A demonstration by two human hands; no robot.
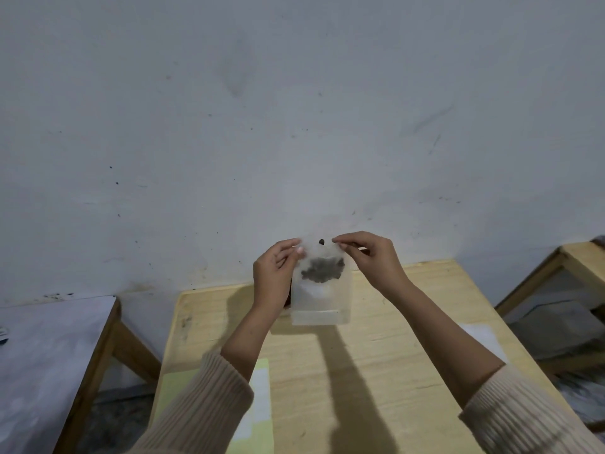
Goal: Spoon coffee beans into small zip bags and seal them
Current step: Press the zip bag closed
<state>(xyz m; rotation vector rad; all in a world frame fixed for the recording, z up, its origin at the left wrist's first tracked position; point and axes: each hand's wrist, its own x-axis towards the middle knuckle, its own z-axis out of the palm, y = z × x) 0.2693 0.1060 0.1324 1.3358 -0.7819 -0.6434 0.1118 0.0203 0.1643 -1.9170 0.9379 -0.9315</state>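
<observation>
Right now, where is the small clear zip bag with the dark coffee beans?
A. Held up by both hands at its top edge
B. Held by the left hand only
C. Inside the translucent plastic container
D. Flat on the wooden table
A: the left hand and right hand each pinch a top corner of the small clear zip bag, with dark coffee beans inside, raised above the wooden table.

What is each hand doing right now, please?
Left hand: closed, pinching the top left edge of the zip bag of coffee beans.
Right hand: closed, pinching the bag's top right edge.
</observation>
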